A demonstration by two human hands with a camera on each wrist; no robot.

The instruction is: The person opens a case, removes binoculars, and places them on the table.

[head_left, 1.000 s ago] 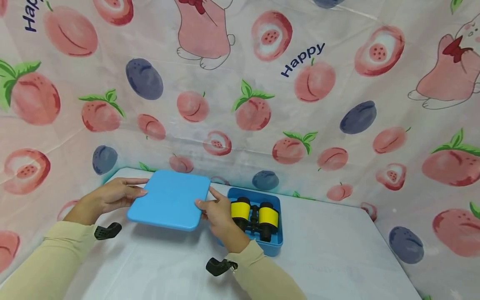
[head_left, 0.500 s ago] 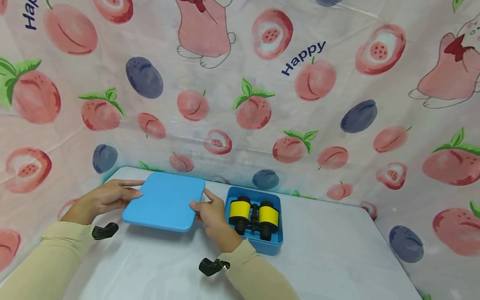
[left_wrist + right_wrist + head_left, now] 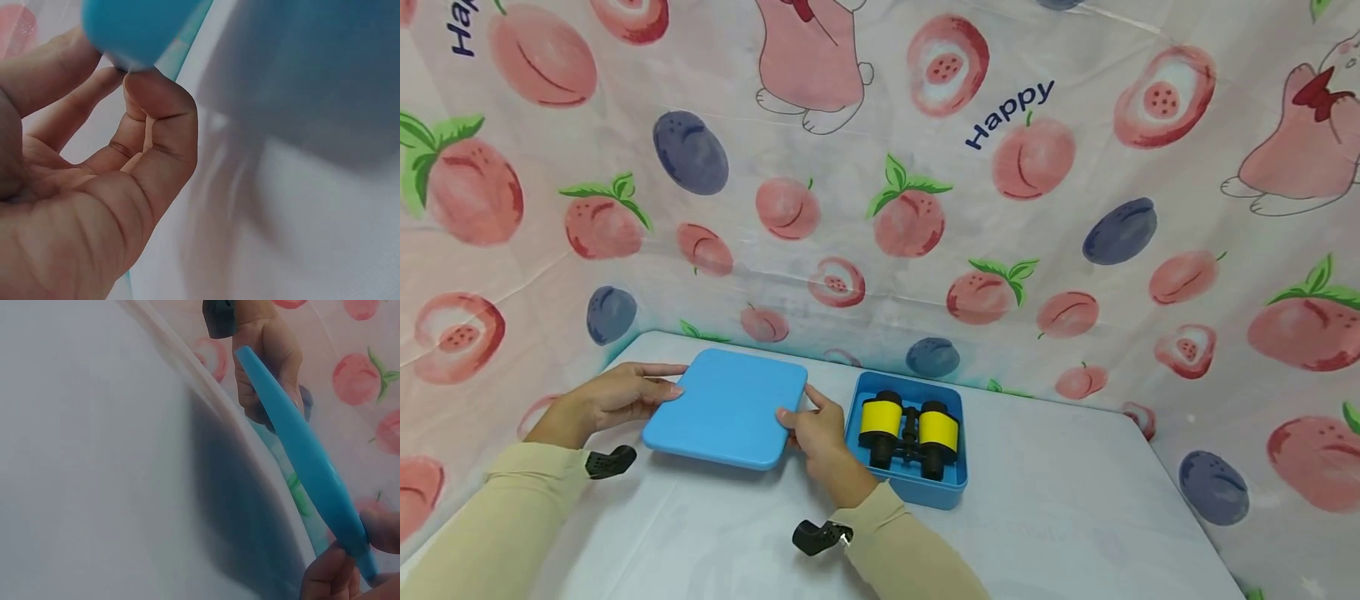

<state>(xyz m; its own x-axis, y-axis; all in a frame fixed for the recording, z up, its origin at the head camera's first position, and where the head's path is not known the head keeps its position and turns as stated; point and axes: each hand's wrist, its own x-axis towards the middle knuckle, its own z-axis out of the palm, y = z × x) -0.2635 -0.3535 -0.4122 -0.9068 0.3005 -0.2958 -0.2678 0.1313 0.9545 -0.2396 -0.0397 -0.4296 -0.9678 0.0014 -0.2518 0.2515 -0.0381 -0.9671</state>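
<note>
A flat blue lid (image 3: 726,408) with rounded corners is held level in both hands, a little above the table. My left hand (image 3: 613,400) pinches its left edge between thumb and fingers; the left wrist view shows curled fingers under the lid's corner (image 3: 140,31). At the right edge, my right hand (image 3: 823,437) grips with thumb on top and fingers beneath. Seen edge-on in the right wrist view, the lid (image 3: 306,456) hangs over its own shadow. Just right of that hand stands an open blue box (image 3: 925,493), with black-and-yellow binoculars (image 3: 937,432) lying inside.
The white table (image 3: 1060,500) reaches to a fruit-patterned cloth (image 3: 865,108) hanging behind and at both sides. A small black device (image 3: 612,462) sits at the left cuff, and another black device (image 3: 816,537) at the right.
Both hands have carried the lid slightly left and lower, away from the box. The right hand no longer overlaps the box's left side. The binoculars have stayed put.
</note>
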